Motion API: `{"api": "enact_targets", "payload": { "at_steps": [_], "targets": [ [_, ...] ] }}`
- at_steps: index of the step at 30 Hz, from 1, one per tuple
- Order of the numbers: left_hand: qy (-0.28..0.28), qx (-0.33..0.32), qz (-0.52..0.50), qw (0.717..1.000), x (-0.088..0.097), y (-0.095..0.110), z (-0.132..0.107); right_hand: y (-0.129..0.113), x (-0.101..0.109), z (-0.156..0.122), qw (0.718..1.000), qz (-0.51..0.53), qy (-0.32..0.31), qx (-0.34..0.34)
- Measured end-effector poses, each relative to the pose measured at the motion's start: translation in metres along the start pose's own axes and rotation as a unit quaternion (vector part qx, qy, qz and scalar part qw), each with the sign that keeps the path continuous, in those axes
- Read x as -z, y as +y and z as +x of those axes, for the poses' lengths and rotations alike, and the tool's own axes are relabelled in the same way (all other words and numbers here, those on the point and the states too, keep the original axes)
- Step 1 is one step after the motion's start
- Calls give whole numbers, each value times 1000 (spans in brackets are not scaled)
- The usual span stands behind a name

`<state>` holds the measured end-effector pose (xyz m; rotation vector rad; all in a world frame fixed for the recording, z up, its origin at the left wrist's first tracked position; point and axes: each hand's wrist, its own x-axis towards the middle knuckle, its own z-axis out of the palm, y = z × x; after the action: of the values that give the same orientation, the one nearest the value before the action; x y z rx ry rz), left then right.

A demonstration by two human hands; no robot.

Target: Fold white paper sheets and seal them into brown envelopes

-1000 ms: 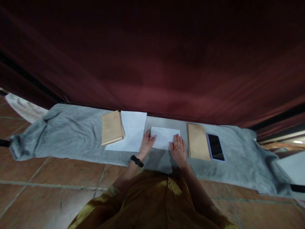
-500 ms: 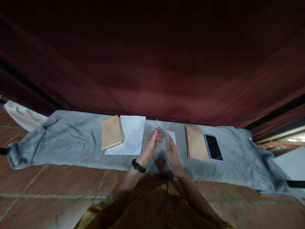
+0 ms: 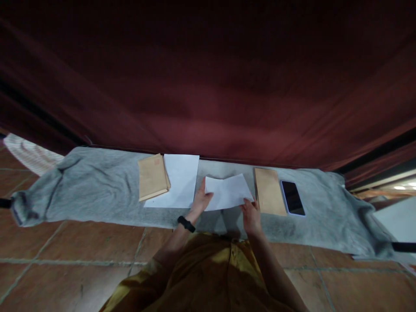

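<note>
A folded sheet of white paper (image 3: 227, 193) is stretched between my two hands, with a crease showing near its middle. My left hand (image 3: 203, 198) grips its left end, thumb on top. At the lower right corner, my right hand (image 3: 251, 212) pinches the paper. To the left lies a stack of white paper (image 3: 182, 186), partly covered by several brown envelopes (image 3: 152, 177). Just beyond my right hand is another stack of brown envelopes (image 3: 270, 193).
A phone (image 3: 293, 198) with a dark screen lies right of the envelopes. Grey cloth (image 3: 100, 190) covers the long, narrow surface. Behind it rises a dark red fabric wall (image 3: 208, 108). Tiled floor (image 3: 81, 247) shows in front.
Half a second ago the paper was edge-on by my right hand and my left hand was free. Now the paper lies spread flatter, and both hands grip it, farther apart.
</note>
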<state>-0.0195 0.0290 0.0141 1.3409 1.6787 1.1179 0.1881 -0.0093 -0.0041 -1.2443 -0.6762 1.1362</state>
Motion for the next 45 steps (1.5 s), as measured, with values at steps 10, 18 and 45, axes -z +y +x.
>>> {"api": "enact_targets", "payload": {
  "at_steps": [10, 18, 45],
  "targets": [
    [-15, -114, 311, 943, -2, -1, -7, 1, 29, -9, 904, -331, -15, 272],
    [-79, -242, 453, 854, -44, -3, -19, 14, -36, 21, 738, -556, -198, 326],
    [-92, -226, 473, 847, -36, -5, -11, 17, -39, 43, 627, -645, -225, 373]
  ]
}}
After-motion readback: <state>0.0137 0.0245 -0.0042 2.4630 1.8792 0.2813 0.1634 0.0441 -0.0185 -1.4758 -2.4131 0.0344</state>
